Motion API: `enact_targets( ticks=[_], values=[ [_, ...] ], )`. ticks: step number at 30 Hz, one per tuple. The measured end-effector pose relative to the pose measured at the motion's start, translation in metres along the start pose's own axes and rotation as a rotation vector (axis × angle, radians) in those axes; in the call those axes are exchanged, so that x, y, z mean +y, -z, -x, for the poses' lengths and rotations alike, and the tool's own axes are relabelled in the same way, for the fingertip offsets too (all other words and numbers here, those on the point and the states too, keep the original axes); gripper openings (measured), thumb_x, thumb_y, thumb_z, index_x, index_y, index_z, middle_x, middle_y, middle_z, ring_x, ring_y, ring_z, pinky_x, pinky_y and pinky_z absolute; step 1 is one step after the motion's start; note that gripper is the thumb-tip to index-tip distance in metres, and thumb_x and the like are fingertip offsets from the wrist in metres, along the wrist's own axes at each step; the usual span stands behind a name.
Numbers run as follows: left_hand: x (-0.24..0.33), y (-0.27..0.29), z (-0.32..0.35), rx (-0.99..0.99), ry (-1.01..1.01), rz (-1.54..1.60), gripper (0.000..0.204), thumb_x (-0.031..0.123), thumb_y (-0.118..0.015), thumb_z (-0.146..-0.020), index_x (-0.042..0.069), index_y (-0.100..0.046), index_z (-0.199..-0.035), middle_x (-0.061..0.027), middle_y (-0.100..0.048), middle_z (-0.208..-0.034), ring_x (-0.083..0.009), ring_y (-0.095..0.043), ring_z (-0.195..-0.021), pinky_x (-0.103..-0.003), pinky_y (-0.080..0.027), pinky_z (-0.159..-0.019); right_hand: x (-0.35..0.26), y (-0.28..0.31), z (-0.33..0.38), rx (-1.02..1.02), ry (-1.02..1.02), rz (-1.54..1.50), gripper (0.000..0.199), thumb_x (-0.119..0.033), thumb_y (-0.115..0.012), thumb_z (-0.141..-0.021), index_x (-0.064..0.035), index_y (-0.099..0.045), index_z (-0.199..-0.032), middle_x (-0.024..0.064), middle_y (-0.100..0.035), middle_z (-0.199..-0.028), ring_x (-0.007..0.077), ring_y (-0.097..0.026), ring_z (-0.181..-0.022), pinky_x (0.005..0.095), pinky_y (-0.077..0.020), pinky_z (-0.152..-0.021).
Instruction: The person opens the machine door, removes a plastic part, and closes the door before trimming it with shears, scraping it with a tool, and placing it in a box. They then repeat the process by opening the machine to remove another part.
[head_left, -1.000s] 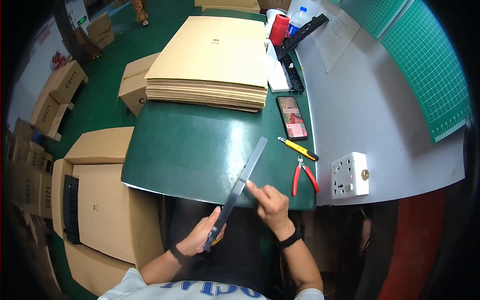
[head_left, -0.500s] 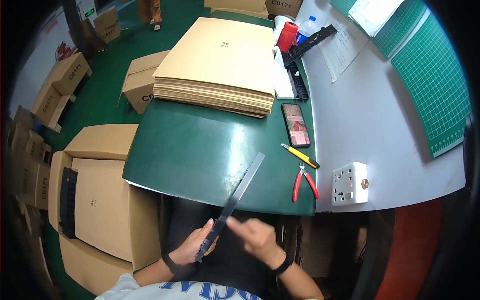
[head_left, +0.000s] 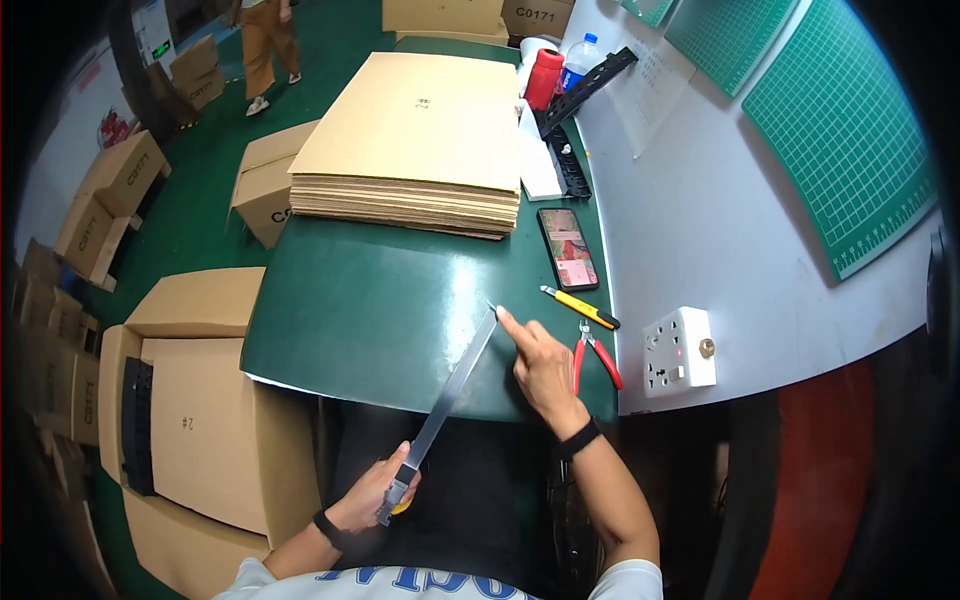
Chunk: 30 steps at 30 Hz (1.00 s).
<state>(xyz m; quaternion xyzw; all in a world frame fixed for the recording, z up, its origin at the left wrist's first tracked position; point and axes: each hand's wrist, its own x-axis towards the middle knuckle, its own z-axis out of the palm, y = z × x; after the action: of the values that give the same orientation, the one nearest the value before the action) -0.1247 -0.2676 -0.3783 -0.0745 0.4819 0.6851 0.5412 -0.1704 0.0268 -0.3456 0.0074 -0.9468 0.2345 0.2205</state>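
My left hand is closed round the near end of a long, narrow dark plastic strip. The strip slants up and away to the right, its smooth face catching the light, and its far part extends over the green table. Something yellow shows beneath the left fingers; its kind is hidden. At the far tip of the strip, my right hand touches with a stretched index finger, while the other fingers are loosely bent. Red-handled nippers lie just right of that hand, partly behind it.
On the green table are stacked cardboard sheets, a phone and a yellow cutter. Black plastic parts, a red flask and a bottle stand farther back. An open carton is at left, a socket box at right. Someone walks behind.
My right hand has slid from the strip's middle up to its far tip. The strip's smooth face now looks lighter. The person in the background has come further into view.
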Motion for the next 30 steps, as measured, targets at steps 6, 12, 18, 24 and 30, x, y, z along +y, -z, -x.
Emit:
enact_targets(
  ticks=[6, 12, 18, 24, 30],
  values=[
    [-0.006, -0.002, 0.007, 0.058, -0.022, -0.038, 0.053, 0.05, -0.032, -0.103, 0.008, -0.051, -0.078, 0.0004, -0.045, -0.06, -0.0086, -0.046, -0.051, -0.021, -0.039, -0.049, 0.011, -0.01, -0.001, -0.128, -0.097, 0.111, 0.058, 0.009, -0.055, -0.076, -0.0139, -0.059, -0.129, 0.0132, -0.052, -0.081, 0.0324, -0.058, -0.074, 0.0418, -0.0492, -0.068],
    [0.003, -0.011, 0.006, 0.046, -0.063, -0.013, 0.053, 0.05, -0.033, -0.103, 0.009, -0.051, -0.076, 0.0003, -0.045, -0.059, -0.0089, -0.045, -0.052, -0.023, -0.04, -0.052, -0.001, -0.009, 0.009, 0.005, 0.022, 0.329, 0.054, 0.007, -0.061, -0.075, -0.0083, -0.059, -0.126, 0.0125, -0.056, -0.097, 0.0297, -0.056, -0.087, 0.0362, -0.0484, -0.072],
    [0.007, -0.022, 0.006, 0.127, -0.067, -0.054, 0.055, 0.053, -0.035, -0.101, 0.008, -0.053, -0.074, 0.0001, -0.046, -0.059, -0.0094, -0.045, -0.05, -0.023, -0.039, -0.05, -0.047, -0.002, 0.017, 0.132, -0.718, -1.0, 0.025, -0.026, -0.058, -0.098, -0.0036, -0.062, -0.107, 0.0037, -0.057, -0.078, 0.0091, -0.057, -0.062, 0.022, -0.0458, -0.054],
    [0.003, -0.028, -0.001, 0.193, -0.075, -0.081, 0.056, 0.052, -0.035, -0.102, 0.008, -0.056, -0.074, 0.0013, -0.047, -0.057, -0.0094, -0.046, -0.046, -0.023, -0.038, -0.045, -0.09, -0.013, 0.035, 0.125, -0.85, -1.315, 0.019, -0.017, -0.065, -0.093, -0.0055, -0.053, -0.101, -0.0003, -0.055, -0.08, 0.0063, -0.054, -0.061, 0.0196, -0.0451, -0.051],
    [0.012, -0.032, -0.003, 0.185, -0.127, -0.045, 0.053, 0.047, -0.038, -0.103, 0.005, -0.065, -0.086, 0.0014, -0.056, -0.065, -0.006, -0.047, -0.051, -0.021, -0.038, -0.047, -0.123, -0.021, 0.085, 0.098, -0.841, -1.43, 0.032, -0.007, -0.066, -0.089, -0.0024, -0.048, -0.116, 0.0035, -0.059, -0.091, 0.0074, -0.055, -0.069, 0.0211, -0.0453, -0.054]
  ],
)
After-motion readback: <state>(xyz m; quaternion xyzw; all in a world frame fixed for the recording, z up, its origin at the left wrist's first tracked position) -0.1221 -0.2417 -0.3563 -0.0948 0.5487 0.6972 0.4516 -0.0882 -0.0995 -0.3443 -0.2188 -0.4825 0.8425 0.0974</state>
